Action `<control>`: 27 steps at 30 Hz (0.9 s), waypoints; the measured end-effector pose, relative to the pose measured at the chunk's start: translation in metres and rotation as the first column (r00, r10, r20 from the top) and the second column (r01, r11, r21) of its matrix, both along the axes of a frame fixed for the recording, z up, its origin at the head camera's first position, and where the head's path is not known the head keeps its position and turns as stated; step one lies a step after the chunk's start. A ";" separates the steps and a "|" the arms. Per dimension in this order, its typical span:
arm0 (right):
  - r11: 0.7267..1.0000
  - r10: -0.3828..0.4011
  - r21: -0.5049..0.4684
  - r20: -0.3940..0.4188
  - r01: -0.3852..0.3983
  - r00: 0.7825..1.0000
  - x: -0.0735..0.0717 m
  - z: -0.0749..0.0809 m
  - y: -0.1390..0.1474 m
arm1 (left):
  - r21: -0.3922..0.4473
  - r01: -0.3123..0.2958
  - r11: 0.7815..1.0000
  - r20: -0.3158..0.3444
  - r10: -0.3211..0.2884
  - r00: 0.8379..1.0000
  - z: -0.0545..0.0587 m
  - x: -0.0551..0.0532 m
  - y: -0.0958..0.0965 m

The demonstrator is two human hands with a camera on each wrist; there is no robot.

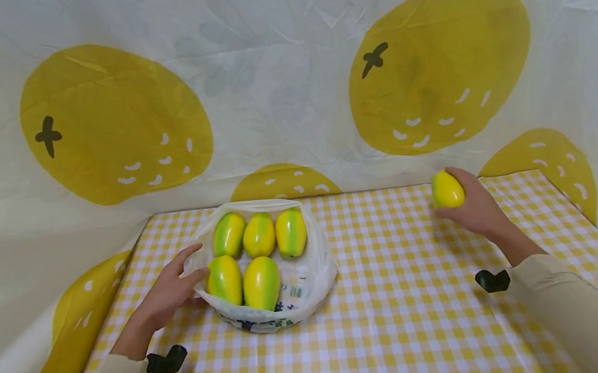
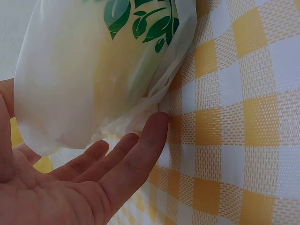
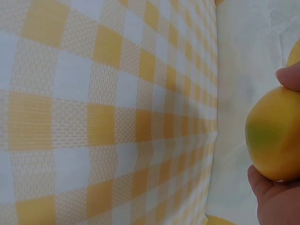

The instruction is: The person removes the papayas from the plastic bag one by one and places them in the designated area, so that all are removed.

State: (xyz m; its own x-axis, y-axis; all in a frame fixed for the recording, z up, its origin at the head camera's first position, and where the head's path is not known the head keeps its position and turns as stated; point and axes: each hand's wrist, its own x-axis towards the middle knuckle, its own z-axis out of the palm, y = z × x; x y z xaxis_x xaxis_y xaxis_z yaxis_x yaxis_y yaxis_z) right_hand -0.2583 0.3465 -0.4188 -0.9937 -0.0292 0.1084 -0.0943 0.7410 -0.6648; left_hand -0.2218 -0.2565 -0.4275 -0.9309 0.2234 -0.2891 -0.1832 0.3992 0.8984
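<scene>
My right hand [image 1: 474, 203] grips a glossy yellow mango [image 1: 447, 190] with a green patch, held above the far right part of the table. In the right wrist view, thumb and fingers clasp this mango [image 3: 274, 133] from both sides. At the left, a white plastic bag [image 1: 321, 268] stands with its mouth rolled wide, and several yellow-green mangoes [image 1: 262, 284] lie inside. My left hand [image 1: 167, 294] is at the bag's left side, its fingers loosely bent. From the left wrist, the fingertips [image 2: 157, 124] appear against or very near the bag's outer wall [image 2: 61, 84], below green leaf prints.
A yellow-and-white checked cloth [image 1: 394, 329] covers the table. Behind it and along both sides hangs a pale curtain [image 1: 278, 97] printed with big yellow fruits. A printed label with a barcode [image 1: 296, 290] shows at the bag's bottom.
</scene>
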 end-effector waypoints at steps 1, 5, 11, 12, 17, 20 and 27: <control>1.000 -0.002 0.003 0.002 0.002 1.000 -0.001 -0.001 0.002 | -0.001 0.000 1.000 -0.001 0.000 1.000 0.000 0.000 0.000; 1.000 -0.001 0.002 0.011 0.001 1.000 -0.002 -0.003 0.009 | -0.008 -0.002 1.000 -0.003 0.002 1.000 0.001 -0.001 0.001; 1.000 -0.009 0.009 0.026 0.009 1.000 -0.001 -0.001 0.016 | -0.011 0.000 1.000 -0.007 0.000 1.000 0.000 -0.001 0.000; 1.000 -0.012 0.010 0.029 0.012 1.000 -0.001 0.000 0.017 | -0.012 0.000 1.000 -0.008 0.000 1.000 0.000 -0.001 0.000; 1.000 -0.018 0.005 0.042 0.018 0.999 0.002 0.000 0.023 | -0.020 -0.002 1.000 -0.008 0.002 1.000 0.000 -0.002 0.001; 1.000 -0.022 0.006 0.056 0.021 0.998 0.002 -0.001 0.026 | -0.027 -0.003 1.000 -0.009 0.002 1.000 -0.001 -0.001 0.001; 0.999 -0.029 -0.011 0.070 0.030 0.997 0.003 -0.003 0.034 | -0.018 -0.003 1.000 -0.007 0.002 1.000 -0.001 -0.001 0.001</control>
